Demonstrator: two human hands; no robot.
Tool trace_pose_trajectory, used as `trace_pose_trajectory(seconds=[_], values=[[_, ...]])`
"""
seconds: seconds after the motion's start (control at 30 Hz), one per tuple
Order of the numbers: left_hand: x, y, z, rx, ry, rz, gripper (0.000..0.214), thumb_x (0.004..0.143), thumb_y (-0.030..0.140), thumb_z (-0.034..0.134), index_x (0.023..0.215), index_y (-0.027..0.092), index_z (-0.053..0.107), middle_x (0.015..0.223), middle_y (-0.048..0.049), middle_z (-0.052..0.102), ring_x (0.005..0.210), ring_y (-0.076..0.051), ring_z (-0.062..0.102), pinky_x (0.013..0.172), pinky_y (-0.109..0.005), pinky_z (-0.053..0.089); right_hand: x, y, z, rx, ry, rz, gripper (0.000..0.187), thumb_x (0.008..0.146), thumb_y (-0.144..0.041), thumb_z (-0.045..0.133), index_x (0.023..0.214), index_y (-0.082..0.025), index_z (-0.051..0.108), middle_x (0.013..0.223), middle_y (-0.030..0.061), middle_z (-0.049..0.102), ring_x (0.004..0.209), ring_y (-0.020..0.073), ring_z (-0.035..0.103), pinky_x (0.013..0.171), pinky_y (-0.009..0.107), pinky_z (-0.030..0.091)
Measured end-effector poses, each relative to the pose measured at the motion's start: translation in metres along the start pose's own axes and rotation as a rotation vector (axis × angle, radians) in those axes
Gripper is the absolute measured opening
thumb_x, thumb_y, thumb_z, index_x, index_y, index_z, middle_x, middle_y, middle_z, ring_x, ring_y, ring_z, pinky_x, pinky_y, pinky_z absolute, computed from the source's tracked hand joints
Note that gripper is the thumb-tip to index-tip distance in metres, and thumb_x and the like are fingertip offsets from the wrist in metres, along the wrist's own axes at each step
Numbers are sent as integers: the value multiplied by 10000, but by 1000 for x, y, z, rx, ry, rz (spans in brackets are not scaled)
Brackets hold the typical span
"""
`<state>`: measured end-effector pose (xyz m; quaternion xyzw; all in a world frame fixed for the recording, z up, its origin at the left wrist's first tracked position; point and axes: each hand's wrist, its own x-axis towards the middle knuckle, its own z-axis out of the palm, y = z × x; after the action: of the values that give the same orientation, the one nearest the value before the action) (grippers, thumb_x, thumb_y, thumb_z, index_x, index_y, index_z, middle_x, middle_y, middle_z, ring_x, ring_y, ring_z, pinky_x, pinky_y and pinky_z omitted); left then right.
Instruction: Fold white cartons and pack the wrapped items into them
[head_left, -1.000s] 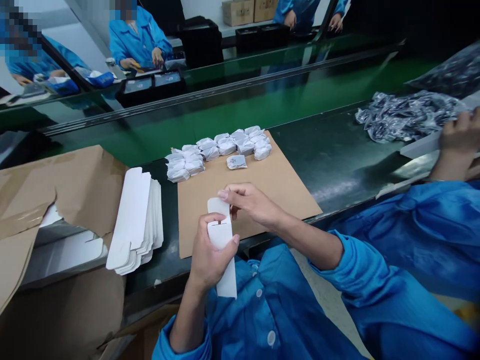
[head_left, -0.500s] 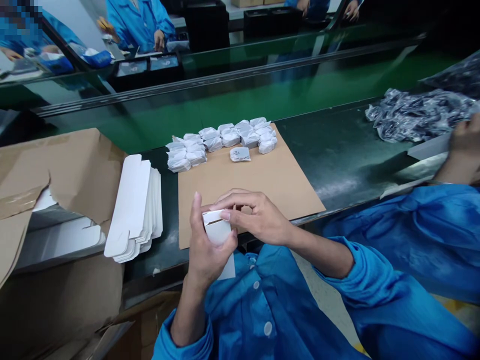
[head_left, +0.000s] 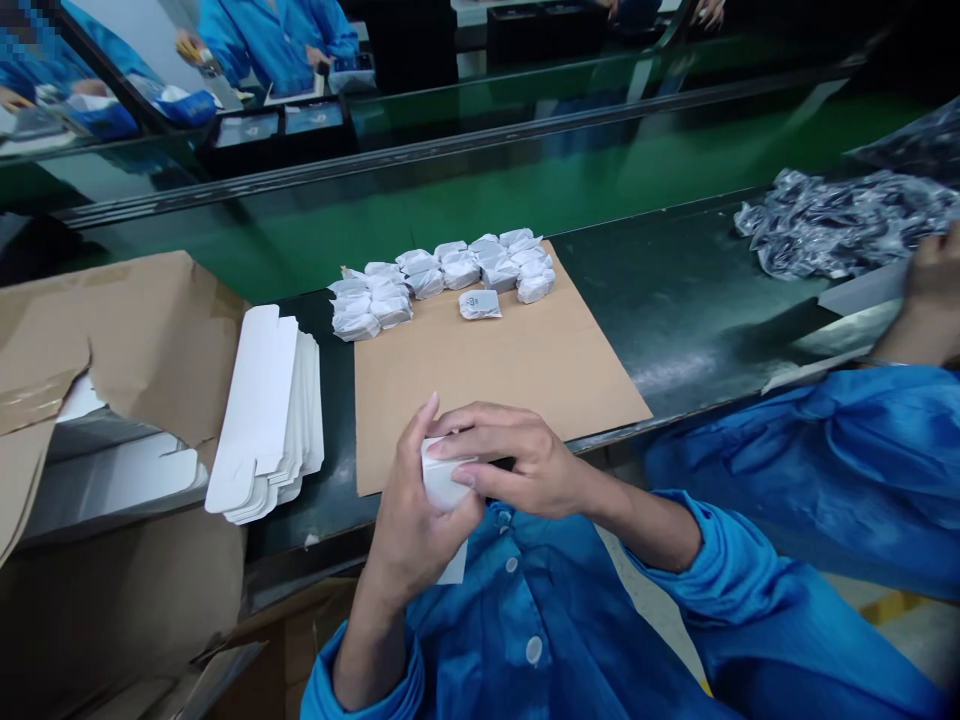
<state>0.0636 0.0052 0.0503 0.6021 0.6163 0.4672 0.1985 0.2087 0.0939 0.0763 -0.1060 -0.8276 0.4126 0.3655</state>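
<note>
A small white carton (head_left: 444,486) stands upright close to my body, at the front edge of the bench. My left hand (head_left: 420,505) is wrapped round its sides, thumb at the front. Across the top lies my right hand (head_left: 517,455), its fingers pressing on the end of the carton; the flap there looks closed. The lower part of the carton shows below my left palm. Beyond my hands is a brown cardboard sheet (head_left: 487,365). One small wrapped packet (head_left: 480,304) with printing lies on it, in front of several white wrapped packets (head_left: 375,295) in rows.
Left of the sheet is a stack of flat white cartons (head_left: 262,410), beside an open cardboard box (head_left: 135,330) holding more. At right, a co-worker's hand (head_left: 930,300) is near a heap of clear plastic bags (head_left: 840,225). A green conveyor (head_left: 600,185) runs behind.
The carton's top flap, with a gap showing before, is now pressed down. Both hands have moved slightly lower and closer to my body, and the right fingers cover more of the top.
</note>
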Motion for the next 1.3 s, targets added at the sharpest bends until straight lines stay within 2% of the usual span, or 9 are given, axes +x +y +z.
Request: trace_pose_trajectory(seconds=[0.23, 0.4, 0.53, 0.67, 0.77, 0.87, 0.97, 1.1, 1.3], values=[[-2, -9, 14, -188, 25, -175, 685, 755, 341, 729, 1370, 241, 443, 1406, -116, 502, 1245, -265, 546, 1008, -378, 481, -14, 5, 8, -181, -63, 26, 317, 967, -255, 489, 1238, -145, 611, 1300, 126, 617, 1254, 171, 543, 1059, 346, 446], [33, -46, 32, -719, 358, -412, 398, 824, 462, 644, 1130, 237, 521, 1008, -35, 641, 898, -189, 675, 858, -372, 548, 9, 41, -30, -429, -2, 334, 681, 941, -384, 544, 1519, -190, 240, 1434, 128, 490, 1129, 193, 591, 931, 336, 503], [69, -77, 39, -778, 579, -394, 324, 888, 460, 488, 1108, 222, 513, 1003, -45, 628, 983, -188, 646, 956, -395, 502, 59, 87, -68, -1037, -165, 473, 443, 948, -134, 394, 1384, -148, 476, 1321, 155, 561, 1190, 271, 521, 944, 402, 454], [70, -84, 28, -620, 611, -344, 422, 804, 340, 632, 1196, 210, 546, 1334, -107, 537, 1323, -260, 457, 1147, -440, 311, 92, 114, -70, -1126, -351, 484, 382, 918, -83, 385, 1237, -98, 595, 1240, 197, 606, 1218, 301, 505, 919, 397, 452], [56, -78, 8, -185, 351, -117, 573, 780, 274, 693, 1326, 238, 524, 1530, -94, 383, 1464, -267, 252, 1214, -441, 145, 97, 116, -67, -1137, -377, 558, 334, 942, -267, 458, 1148, -78, 641, 1144, 221, 651, 1076, 321, 601, 841, 393, 479], [55, -74, -7, 333, -228, 201, 719, 814, 308, 680, 1464, 302, 372, 1590, -69, 304, 1479, -278, 227, 1204, -501, 167, 93, 110, -75, -1127, -394, 613, 453, 976, -429, 397, 1121, -93, 664, 1070, 206, 683, 1001, 323, 640, 803, 389, 483], [70, -71, -10, 548, -542, 339, 769, 805, 278, 695, 1483, 311, 333, 1548, -59, 389, 1435, -287, 317, 1175, -519, 234, 88, 106, -86, -1098, -442, 524, 400, 998, -269, 344, 1319, -180, 564, 1282, 144, 615, 1165, 283, 573, 887, 367, 448], [82, -62, -7, 751, -599, 432, 513, 830, 319, 670, 1326, 276, 548, 1220, -73, 650, 1128, -285, 562, 952, -431, 452, 79, 109, -85, -972, -659, 254, 531, 906, -50, 419, 1364, -300, 518, 1440, 47, 488, 1217, 222, 510, 922, 325, 412], [46, -66, -13, 899, -286, 575, 326, 915, 388, 538, 1127, 170, 656, 876, -75, 694, 845, -218, 625, 620, -312, 427, 48, 109, -92, -991, -505, 421, 384, 840, -297, 660, 1178, -120, 621, 1130, 158, 627, 1013, 287, 599, 802, 347, 439]])
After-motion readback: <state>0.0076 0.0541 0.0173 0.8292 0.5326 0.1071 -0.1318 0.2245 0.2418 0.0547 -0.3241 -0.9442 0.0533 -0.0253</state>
